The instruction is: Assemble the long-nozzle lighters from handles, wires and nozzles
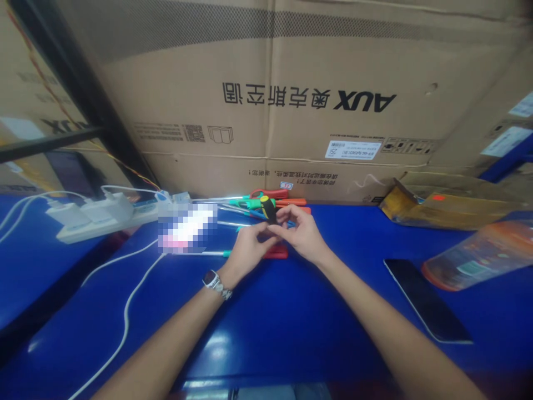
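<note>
Both my hands meet over the blue table (291, 311) near its back. My left hand (249, 247), with a watch (215, 283) on the wrist, is closed in a pinch around the lower part of a short black tool with a yellow end (268, 209). My right hand (300, 233) is closed on the same tool from the right, fingers curled at its top. The tool stands nearly upright between them. Several screwdrivers with red, green and orange handles (266, 195) lie just behind and under my hands.
A large AUX cardboard box (291, 100) walls off the back. A white power strip with chargers (91, 216) and white cables (125, 316) lie left. A dark phone (425, 303), an orange plastic package (478, 255) and yellow packets (441, 205) lie right.
</note>
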Motion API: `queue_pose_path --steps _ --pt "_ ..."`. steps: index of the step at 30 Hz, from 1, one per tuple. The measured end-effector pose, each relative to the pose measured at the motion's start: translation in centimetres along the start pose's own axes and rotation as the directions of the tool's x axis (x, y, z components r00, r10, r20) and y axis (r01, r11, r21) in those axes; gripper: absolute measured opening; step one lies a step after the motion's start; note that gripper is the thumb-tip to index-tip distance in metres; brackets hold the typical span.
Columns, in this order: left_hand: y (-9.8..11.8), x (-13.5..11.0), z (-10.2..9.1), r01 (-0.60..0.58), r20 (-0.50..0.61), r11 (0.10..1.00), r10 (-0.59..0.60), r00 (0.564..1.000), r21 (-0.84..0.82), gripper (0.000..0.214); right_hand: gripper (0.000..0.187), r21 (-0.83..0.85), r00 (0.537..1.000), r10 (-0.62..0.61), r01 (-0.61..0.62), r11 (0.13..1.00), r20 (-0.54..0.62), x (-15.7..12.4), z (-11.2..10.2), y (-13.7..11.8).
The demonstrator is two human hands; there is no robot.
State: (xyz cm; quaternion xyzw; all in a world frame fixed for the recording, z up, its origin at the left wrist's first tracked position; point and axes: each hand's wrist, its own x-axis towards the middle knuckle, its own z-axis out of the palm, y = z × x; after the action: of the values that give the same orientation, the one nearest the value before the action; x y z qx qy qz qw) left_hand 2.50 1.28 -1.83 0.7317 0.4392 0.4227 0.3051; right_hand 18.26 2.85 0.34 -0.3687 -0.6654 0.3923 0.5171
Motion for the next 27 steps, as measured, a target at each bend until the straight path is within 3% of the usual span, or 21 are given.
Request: queue_pose_path --steps 4,7,14,21,27 --pt "-0.1 0.0 0.7 -0.021 0.006 1.0 0.021 1.0 0.014 0.011 0.036 -0.006 1.0 -0.003 0.003 1.0 0.006 -0.4 -0.2 0.2" --pt "-0.2 -0.2 0.3 -0.107 0.131 0.979 0.085 0.988 0.172 0.02 0.026 -0.038 1.0 -0.001 0.001 0.999 0.011 -0.6 -0.8 -0.1" --pt "0.3 -0.4 -1.4 -0.186 0.338 0.918 0.061 0.939 0.35 0.027 0.034 0.104 0.996 0.08 -0.085 0.991 0.049 -1.1 -1.7 -0.8" --pt "0.8 -0.4 -2.5 -0.093 0.301 0.868 -0.067 0.951 0.487 0.022 0.046 0.125 0.99 0.138 -0.135 0.983 -0.012 -0.7 -0.1 -0.3" --pt "-0.3 -0.2 -2.9 -0.037 0.286 0.906 -0.095 0.953 0.422 0.023 0.037 0.08 0.981 0.142 -0.153 0.985 0.135 0.6 0.9 -0.5"
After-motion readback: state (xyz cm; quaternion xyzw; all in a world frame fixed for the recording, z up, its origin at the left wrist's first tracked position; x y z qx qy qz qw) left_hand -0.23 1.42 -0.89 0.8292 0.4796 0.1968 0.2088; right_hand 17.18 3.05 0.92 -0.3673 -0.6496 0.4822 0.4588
